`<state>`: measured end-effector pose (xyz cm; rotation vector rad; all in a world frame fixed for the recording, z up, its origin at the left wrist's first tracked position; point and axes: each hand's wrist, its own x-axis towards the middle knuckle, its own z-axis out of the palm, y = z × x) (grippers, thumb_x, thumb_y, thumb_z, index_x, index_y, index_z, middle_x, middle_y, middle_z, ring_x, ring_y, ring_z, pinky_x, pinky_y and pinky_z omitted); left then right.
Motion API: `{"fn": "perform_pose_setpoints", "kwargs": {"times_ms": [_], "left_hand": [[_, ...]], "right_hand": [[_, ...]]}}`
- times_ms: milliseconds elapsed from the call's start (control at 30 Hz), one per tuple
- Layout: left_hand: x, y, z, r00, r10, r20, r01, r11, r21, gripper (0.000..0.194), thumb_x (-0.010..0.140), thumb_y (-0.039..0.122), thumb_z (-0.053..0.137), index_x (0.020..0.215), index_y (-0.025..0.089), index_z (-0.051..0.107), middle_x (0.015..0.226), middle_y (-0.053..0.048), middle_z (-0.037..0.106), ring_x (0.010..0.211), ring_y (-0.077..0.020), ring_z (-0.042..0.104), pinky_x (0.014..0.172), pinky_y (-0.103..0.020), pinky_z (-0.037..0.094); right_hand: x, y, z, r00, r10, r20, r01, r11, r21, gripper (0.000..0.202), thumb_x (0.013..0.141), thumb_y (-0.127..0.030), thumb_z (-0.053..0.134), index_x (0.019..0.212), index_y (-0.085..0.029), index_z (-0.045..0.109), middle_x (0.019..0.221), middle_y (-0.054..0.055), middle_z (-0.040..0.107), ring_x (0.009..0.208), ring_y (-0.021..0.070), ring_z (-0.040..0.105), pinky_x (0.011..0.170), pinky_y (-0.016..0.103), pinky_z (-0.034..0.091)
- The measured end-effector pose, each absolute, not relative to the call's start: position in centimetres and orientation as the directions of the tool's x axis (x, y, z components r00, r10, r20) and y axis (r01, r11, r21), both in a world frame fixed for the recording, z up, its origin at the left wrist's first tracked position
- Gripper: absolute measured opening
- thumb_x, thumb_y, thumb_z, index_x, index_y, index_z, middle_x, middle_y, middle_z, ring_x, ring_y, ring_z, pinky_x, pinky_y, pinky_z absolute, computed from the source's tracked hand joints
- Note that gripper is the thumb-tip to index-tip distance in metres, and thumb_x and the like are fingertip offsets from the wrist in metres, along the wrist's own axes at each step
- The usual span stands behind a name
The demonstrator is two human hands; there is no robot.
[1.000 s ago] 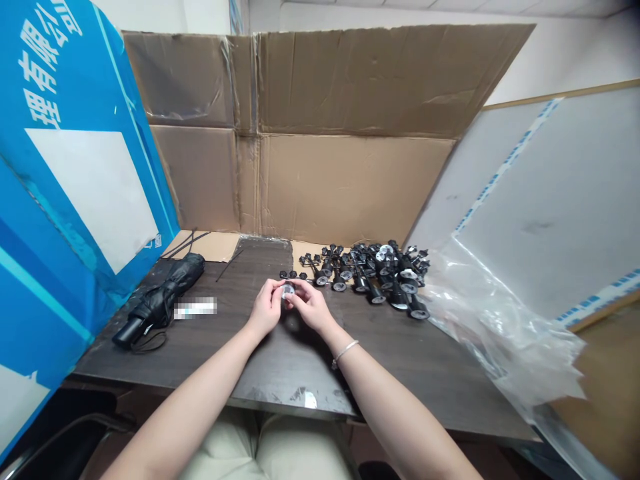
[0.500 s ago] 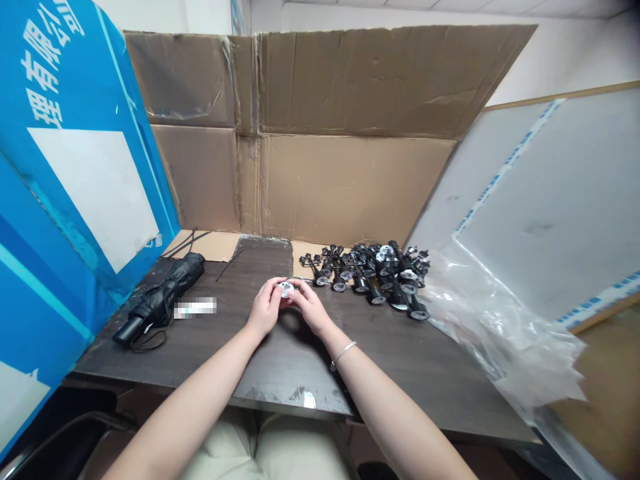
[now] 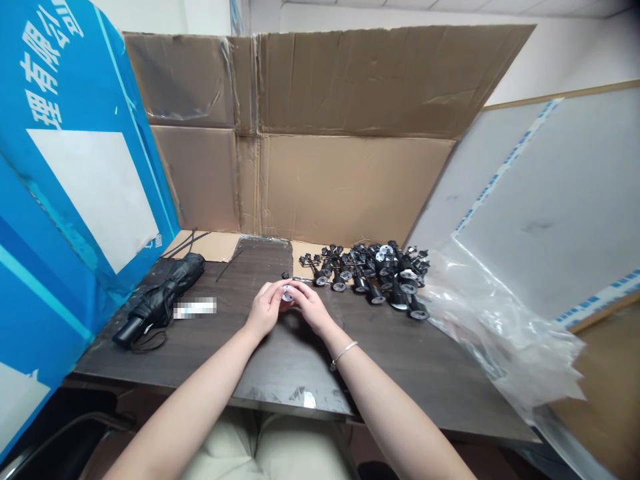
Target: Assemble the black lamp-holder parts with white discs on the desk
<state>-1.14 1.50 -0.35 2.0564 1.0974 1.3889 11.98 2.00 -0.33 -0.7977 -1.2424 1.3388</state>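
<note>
My left hand (image 3: 265, 308) and my right hand (image 3: 311, 305) meet over the middle of the table, their fingers closed around one small piece. Its round silver-white base (image 3: 287, 293) faces me between the thumbs. A small black tip (image 3: 285, 275) shows just beyond the fingertips and seems to be its far end; the middle is hidden by my fingers. To the right of my hands lies a heap of black miniature lamp posts (image 3: 376, 291) with flared, silver-bottomed bases, which the held piece resembles.
A folded black umbrella (image 3: 165, 293) lies on the left of the dark table (image 3: 400, 373), with thin black sticks (image 3: 230, 264) behind it. A cardboard sheet (image 3: 350, 180) stands at the back, a blue panel (image 3: 115, 80) at left. Clear plastic (image 3: 500, 333) covers the right edge.
The held piece has tilted slightly: its silver base is turned a little, and the black tip has come into view above my fingers. Both hands stay in nearly the same place.
</note>
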Motion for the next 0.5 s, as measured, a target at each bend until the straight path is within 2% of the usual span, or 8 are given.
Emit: {"fn": "perform_pose_setpoints", "kwargs": {"times_ms": [100, 267, 400, 500], "left_hand": [[-1.2, 1.6, -0.4, 0.249, 0.822, 0.512, 0.315, -0.569, 0.76, 0.031, 0.088, 0.031, 0.037, 0.111, 0.023, 0.056, 0.1, -0.005, 0.056, 0.094, -0.0161, 0.054, 0.086, -0.031, 0.043], [-1.3, 1.7, -0.7, 0.312, 0.864, 0.395, 0.219, -0.47, 0.855, 0.042, 0.075, 0.031, 0.057, 0.116, 0.022, 0.051, 0.103, -0.007, 0.054, 0.075, -0.0131, 0.054, 0.07, -0.028, 0.048], [-1.4, 1.8, -0.6, 0.36, 0.874, 0.326, 0.107, -0.386, 0.916, 0.048, 0.073, 0.029, 0.06, 0.119, 0.022, 0.049, 0.114, -0.009, 0.051, 0.077, -0.0127, 0.056, 0.073, -0.029, 0.049], [-1.6, 1.6, -0.2, 0.44, 0.862, 0.253, 0.05, -0.305, 0.951, 0.057, 0.071, 0.026, 0.061, 0.124, 0.024, 0.043, 0.114, -0.008, 0.053, 0.073, -0.0116, 0.057, 0.066, -0.026, 0.049]], "right_hand": [[12.2, 1.9, -0.1, -0.186, 0.967, 0.171, -0.266, 0.118, -0.957, 0.03, 0.063, -0.044, 0.064, 0.082, -0.02, 0.06, 0.073, -0.001, 0.061, 0.061, 0.014, 0.058, 0.059, 0.029, 0.049], [12.7, 1.6, 0.4, -0.226, 0.963, 0.145, -0.267, 0.082, -0.96, 0.024, 0.062, -0.037, 0.066, 0.079, -0.02, 0.061, 0.079, 0.0, 0.063, 0.074, 0.0157, 0.059, 0.068, 0.029, 0.048], [13.0, 1.6, 0.4, -0.257, 0.952, 0.168, -0.236, 0.106, -0.966, 0.02, 0.064, -0.033, 0.064, 0.079, -0.019, 0.061, 0.078, 0.0, 0.063, 0.073, 0.0142, 0.058, 0.068, 0.028, 0.046], [13.1, 1.5, 0.4, -0.277, 0.939, 0.201, -0.171, 0.158, -0.972, 0.018, 0.064, -0.029, 0.063, 0.079, -0.019, 0.061, 0.075, -0.001, 0.062, 0.068, 0.013, 0.057, 0.065, 0.027, 0.046]]}}
